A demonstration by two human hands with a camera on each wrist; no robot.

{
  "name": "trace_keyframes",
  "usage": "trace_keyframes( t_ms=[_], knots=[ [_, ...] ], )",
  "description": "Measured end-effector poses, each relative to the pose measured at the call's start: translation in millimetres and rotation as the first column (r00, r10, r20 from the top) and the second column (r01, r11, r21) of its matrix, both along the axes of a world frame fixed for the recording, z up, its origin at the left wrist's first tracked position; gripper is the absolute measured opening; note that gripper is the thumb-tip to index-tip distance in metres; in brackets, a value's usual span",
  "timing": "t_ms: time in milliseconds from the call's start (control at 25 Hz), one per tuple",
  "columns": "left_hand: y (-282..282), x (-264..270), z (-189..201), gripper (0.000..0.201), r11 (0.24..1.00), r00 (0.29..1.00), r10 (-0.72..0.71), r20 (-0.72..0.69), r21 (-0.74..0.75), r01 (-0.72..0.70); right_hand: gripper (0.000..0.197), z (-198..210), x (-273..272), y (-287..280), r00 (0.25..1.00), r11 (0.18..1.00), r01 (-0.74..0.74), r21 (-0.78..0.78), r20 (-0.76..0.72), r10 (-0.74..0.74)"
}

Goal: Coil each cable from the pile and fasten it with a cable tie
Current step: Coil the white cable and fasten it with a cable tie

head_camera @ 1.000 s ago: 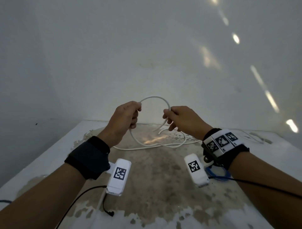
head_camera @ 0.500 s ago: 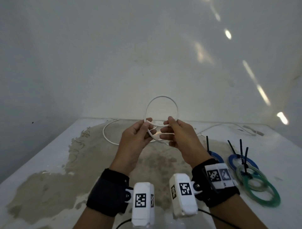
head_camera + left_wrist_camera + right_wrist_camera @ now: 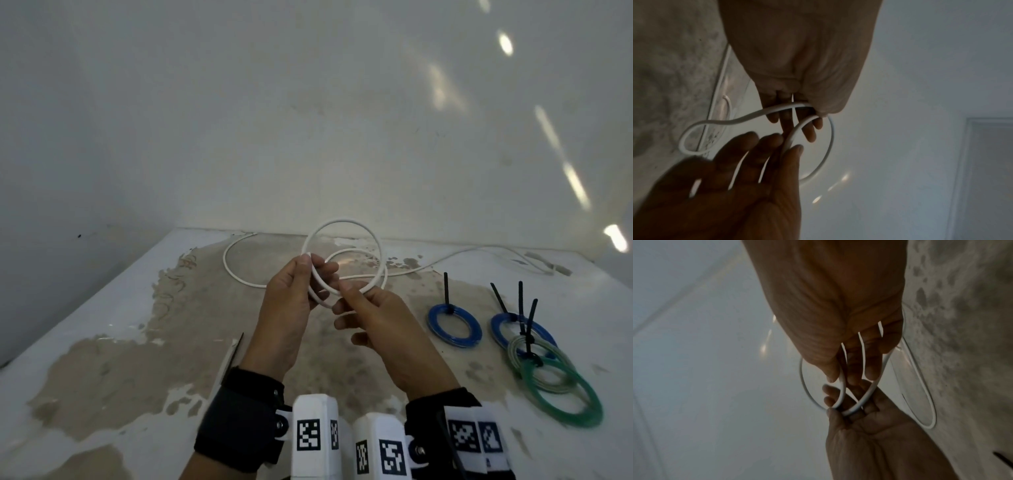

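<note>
A white cable is held up over the table in two overlapping loops. My left hand pinches the loops at their left side between thumb and fingers. My right hand pinches the lower strand just to the right, its other fingers spread. The rest of the cable trails onto the table in a curve at the left and a tail at the right. The left wrist view shows the cable under my left thumb. In the right wrist view both hands meet on the cable.
Two blue coils, a pale coil and a green coil lie at the right, each with a black tie sticking up. A loose black cable tie lies left of my left wrist. The worn white table meets a wall behind.
My hands have come together from a wide hold and drawn closer to me. The single loop has become two overlapping loops, and my right hand has slid lower on the strand.
</note>
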State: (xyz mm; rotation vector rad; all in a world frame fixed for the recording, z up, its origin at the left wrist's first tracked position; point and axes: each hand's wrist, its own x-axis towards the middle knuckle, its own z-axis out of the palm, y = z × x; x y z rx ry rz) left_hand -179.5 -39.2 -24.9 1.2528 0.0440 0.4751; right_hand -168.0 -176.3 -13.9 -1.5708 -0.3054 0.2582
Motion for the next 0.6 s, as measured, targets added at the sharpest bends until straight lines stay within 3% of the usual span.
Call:
trace_keyframes(
  t_ms=[80, 160, 240, 360, 600],
  knots=[
    [6.3, 0.1, -2.8, 0.032, 0.995, 1.0, 0.013, -0.001, 0.094, -0.013, 0.017, -0.3, 2.6, -3.5, 0.991, 0.994, 0.097, -0.039, 0.093, -0.093],
    [11.8, 0.4, -4.5, 0.033, 0.978, 1.0, 0.016, -0.013, 0.208, -0.013, 0.027, 4.8, 9.3, -6.2, 0.965, 0.986, 0.163, -0.026, 0.212, -0.154],
    [14.0, -0.6, -2.7, 0.033, 0.955, 0.999, -0.019, -0.045, 0.296, 0.032, 0.037, 13.9, 16.1, -6.6, 0.945, 0.987, 0.122, -0.106, 0.316, -0.083],
    [13.3, -0.2, 6.7, 0.033, 0.915, 0.988, -0.081, -0.133, 0.383, 0.126, 0.032, 31.2, 25.4, -6.9, 0.905, 0.948, 0.06, -0.313, 0.417, 0.08],
    [16.2, 9.4, 30.2, 0.01, 0.941, 0.98, -0.087, -0.177, 0.309, 0.14, 0.012, 53.4, 38.7, -8.2, 0.851, 0.912, -0.014, -0.411, 0.474, 0.227]
  ],
)
